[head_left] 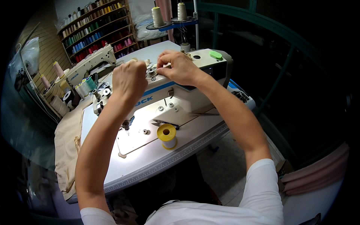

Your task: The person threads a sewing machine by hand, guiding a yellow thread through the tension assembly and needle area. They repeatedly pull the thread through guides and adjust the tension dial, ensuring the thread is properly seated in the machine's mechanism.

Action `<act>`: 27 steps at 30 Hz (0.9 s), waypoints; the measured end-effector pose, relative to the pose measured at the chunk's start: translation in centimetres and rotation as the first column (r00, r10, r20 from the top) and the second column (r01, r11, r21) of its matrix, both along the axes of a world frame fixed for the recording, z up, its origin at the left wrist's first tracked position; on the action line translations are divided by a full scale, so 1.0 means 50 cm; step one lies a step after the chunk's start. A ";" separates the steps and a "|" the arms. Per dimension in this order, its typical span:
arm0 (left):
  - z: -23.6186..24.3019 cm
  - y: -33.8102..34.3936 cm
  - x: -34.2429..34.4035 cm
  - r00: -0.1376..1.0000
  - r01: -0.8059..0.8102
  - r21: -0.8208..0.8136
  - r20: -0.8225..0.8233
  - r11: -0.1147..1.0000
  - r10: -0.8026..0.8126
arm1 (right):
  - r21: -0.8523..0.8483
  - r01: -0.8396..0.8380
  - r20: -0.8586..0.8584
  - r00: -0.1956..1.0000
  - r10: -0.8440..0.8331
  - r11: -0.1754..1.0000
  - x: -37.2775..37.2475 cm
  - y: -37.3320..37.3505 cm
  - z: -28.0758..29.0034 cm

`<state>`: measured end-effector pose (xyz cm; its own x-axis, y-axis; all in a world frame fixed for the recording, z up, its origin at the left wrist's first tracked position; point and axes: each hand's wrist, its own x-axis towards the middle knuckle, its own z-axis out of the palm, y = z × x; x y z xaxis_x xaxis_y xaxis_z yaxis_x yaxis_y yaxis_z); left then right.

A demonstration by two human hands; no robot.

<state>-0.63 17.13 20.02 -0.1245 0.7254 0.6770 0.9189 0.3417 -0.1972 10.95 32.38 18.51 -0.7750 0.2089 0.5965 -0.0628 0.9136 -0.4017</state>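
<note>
A white industrial sewing machine (pixel 202 97) with a blue stripe stands in front of me. Curled in a fist over the top of its arm is my left hand (pixel 129 77); what it holds is hidden. My right hand (pixel 174 67) pinches just right of a small metal bobbin winder (pixel 151 71) on the machine's top, on something too small to make out. Below, a yellow-flanged spool (pixel 166 140) stands on the white tabletop (pixel 127 168), beside dark-handled scissors (pixel 170 125) and a small bobbin (pixel 145 131). A green plastic piece (pixel 215 55) lies on the machine's top right.
A second sewing machine (pixel 90 63) and several thread cones (pixel 78 90) stand at left rear. Beige fabric (pixel 65 142) covers the table's left side. Behind are thread shelves (pixel 93 33) and a cone stand (pixel 178 23). A green-framed dark window or door (pixel 258 71) is at right.
</note>
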 end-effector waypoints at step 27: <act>-0.248 -0.250 0.197 0.522 0.344 0.645 0.473 0.683 -0.710 | -0.880 -0.402 -0.335 0.903 0.269 0.253 0.144 -0.249 -0.106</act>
